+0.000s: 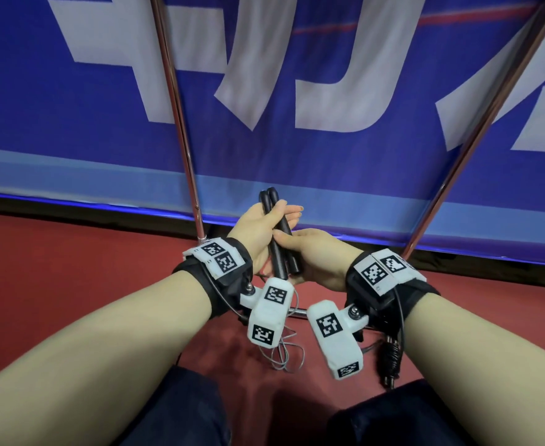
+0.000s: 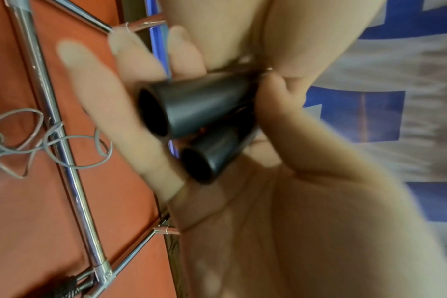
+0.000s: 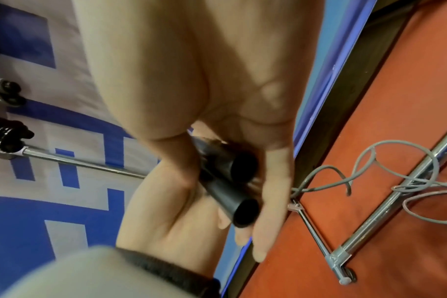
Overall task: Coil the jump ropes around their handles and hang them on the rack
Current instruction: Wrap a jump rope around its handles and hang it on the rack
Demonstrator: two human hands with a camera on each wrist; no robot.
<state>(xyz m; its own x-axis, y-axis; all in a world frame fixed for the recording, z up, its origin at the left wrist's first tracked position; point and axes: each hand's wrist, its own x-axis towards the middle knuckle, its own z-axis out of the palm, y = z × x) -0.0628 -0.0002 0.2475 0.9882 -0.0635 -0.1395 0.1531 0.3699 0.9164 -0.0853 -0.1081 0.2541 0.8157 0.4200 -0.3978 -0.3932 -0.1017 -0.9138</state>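
Two black jump-rope handles (image 1: 276,239) lie side by side between my hands, in front of the rack. My left hand (image 1: 258,230) is palm up beneath them, and its fingers (image 2: 94,84) stretch out straight under the open handle ends (image 2: 191,108). My right hand (image 1: 316,255) grips the near half of the handles, its thumb on top and its fingers (image 3: 270,197) alongside. The handles' grey rope (image 1: 280,355) lies in loose loops on the red floor (image 2: 64,149). Where the rope joins the handles is hidden.
Two chrome rack poles (image 1: 181,123) (image 1: 477,123) rise in front of a blue and white banner. The rack's base bar (image 3: 396,191) crosses the red floor under the rope. Coiled jump ropes (image 3: 5,135) hang on a rack bar (image 3: 77,161). My knees fill the lower edge.
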